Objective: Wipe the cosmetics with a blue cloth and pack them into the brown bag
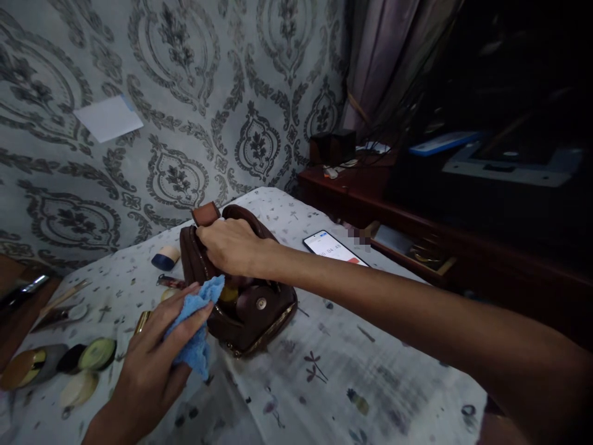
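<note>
A brown leather bag (259, 315) stands unzipped on the patterned cloth, its top gaping. My right hand (231, 244) reaches across to the bag's far left part, fingers curled at the edge of its opening near a tan leather tab (206, 214); the fingertips are partly hidden. Beside the near left side of the bag, my left hand (155, 355) pinches a crumpled light-blue cloth (197, 337). Inside the bag, some small items show dimly, one of them yellowish. Close to the bag's left lies a cream-and-navy container (165, 258).
Several cosmetic jars and bottles, among them a green-lidded jar (97, 354) and a tan-and-gold bottle (30, 368), lie at the left. A phone (331, 247) with a lit timer rests behind my right forearm. An open drawer (412, 247) juts from the dark red desk (343, 191).
</note>
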`<state>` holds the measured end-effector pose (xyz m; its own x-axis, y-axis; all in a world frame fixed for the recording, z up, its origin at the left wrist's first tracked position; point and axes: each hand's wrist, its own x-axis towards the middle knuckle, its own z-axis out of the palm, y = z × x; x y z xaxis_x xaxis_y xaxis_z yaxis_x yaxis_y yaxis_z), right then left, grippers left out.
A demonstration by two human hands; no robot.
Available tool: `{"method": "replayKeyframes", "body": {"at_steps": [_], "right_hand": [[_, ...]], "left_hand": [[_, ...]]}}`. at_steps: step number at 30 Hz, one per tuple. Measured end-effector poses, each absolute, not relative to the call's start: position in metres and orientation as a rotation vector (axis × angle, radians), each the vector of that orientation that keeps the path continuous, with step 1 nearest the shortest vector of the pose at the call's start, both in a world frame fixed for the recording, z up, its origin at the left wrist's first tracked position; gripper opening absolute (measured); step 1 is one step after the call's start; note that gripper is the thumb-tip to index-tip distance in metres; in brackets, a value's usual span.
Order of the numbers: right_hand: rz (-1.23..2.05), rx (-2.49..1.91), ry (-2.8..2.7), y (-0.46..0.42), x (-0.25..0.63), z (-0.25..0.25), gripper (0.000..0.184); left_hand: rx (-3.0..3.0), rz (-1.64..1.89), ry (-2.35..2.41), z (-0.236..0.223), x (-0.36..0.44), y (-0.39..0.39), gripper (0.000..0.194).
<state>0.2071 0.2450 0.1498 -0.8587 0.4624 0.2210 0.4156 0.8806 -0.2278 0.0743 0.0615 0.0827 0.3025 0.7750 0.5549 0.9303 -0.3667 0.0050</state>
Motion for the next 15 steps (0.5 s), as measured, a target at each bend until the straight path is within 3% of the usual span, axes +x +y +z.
{"method": "replayKeyframes", "body": {"at_steps": [15], "right_hand": [[0.237,-0.421,-2.439,0.222,0.271,0.143,0.022]], "left_hand": [[-2.23,-0.72,-1.571,0.089,0.07,0.059,0.064]]}}
